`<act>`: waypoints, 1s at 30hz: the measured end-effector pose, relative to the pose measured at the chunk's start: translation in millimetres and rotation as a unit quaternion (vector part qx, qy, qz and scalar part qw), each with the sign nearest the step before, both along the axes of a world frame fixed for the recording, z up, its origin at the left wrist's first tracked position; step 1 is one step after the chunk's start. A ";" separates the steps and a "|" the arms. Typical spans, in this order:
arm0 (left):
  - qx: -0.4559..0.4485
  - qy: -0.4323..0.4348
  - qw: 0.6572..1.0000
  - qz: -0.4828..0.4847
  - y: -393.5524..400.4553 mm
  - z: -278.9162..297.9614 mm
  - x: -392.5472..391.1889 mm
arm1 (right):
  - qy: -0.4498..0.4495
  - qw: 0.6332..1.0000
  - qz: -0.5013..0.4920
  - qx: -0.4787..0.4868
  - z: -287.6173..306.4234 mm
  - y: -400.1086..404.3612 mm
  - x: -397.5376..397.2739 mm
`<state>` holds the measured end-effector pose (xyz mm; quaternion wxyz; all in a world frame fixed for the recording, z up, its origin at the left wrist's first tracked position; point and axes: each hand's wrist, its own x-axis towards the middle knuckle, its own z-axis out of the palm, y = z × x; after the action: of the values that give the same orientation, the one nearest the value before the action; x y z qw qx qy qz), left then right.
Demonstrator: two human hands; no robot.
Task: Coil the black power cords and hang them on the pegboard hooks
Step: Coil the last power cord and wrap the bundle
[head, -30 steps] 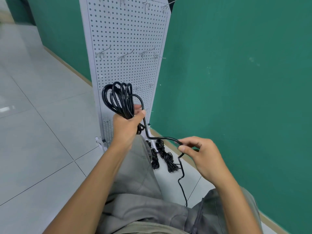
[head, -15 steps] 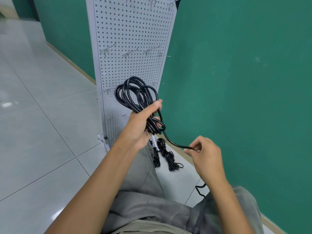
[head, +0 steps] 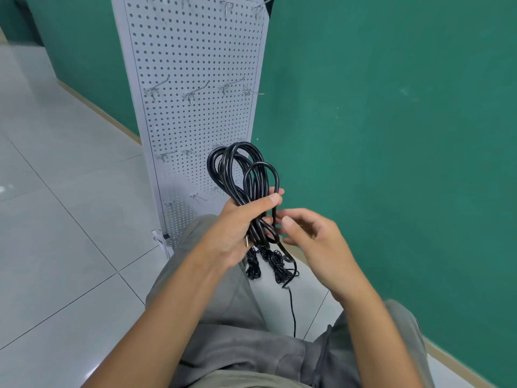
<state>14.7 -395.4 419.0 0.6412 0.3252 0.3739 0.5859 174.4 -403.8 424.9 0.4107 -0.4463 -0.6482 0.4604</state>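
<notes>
L hand [head: 232, 233] grip holds coiled cord [head: 243, 180] upright, loops pointing up; R hand [head: 313, 242] grip open beside it

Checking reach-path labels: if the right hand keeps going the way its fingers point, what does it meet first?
Likely the cord bundle gripped in the left hand. The right hand points left with fingers loosely open, fingertips right beside the lower strands. Depth from one view is unclear, so contact may already exist.
</notes>
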 end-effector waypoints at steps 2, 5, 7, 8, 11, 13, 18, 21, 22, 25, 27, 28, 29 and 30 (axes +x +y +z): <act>-0.002 0.000 1.000 -0.009 -1.1 -0.2 5.5 | -0.011 0.999 -0.024 0.028 -3.1 -1.1 -3.7; -0.001 0.004 1.000 -0.023 -2.3 -3.1 8.9 | -0.024 0.997 -0.048 0.047 -6.0 -1.8 -3.7; -0.006 -0.003 1.000 -0.030 -2.2 -6.2 9.3 | -0.017 0.996 -0.056 0.063 -6.4 -2.7 -2.9; -0.008 -0.007 0.999 -0.033 -1.9 -7.0 9.7 | -0.011 0.996 -0.061 0.068 -6.5 -2.5 -2.7; 0.001 -0.018 0.999 -0.040 -0.3 -10.2 11.6 | 0.002 0.994 -0.084 0.069 -5.2 -2.5 -4.7; 0.013 0.006 0.999 -0.052 -1.2 -11.2 13.3 | -0.013 0.989 -0.116 0.091 -6.4 -1.1 -4.0; 0.022 0.011 0.993 -0.117 -1.7 -18.4 12.9 | -0.028 0.976 -0.149 0.159 -0.4 -1.7 0.5; 0.021 -0.023 0.982 -0.185 -2.8 -24.5 11.7 | 0.026 0.980 -0.141 0.137 6.2 -4.1 0.4; 0.018 -0.008 0.981 -0.194 -4.2 -25.3 12.3 | 0.039 0.983 -0.136 0.119 5.9 -3.4 1.1; 0.023 0.025 0.978 -0.207 -7.4 -27.5 17.8 | 0.090 0.986 -0.130 0.049 -3.0 2.7 6.0; 0.042 0.041 0.977 -0.205 -7.8 -28.4 20.1 | 0.134 0.981 -0.136 0.022 -3.3 3.1 8.0; 0.053 0.061 0.977 -0.198 -7.3 -29.4 20.2 | 0.156 0.978 -0.140 0.015 -2.7 2.9 8.8; 0.064 0.082 0.975 -0.194 -8.1 -28.1 20.4 | 0.173 0.974 -0.148 0.011 -1.5 2.4 9.5; 0.077 0.100 0.972 -0.196 -8.6 -27.3 19.9 | 0.184 0.971 -0.153 0.007 0.3 1.2 9.9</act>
<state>34.6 -404.0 391.7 0.6763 0.4972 0.3186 0.4404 184.3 -402.6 425.2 0.5911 -0.4449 -0.4891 0.4620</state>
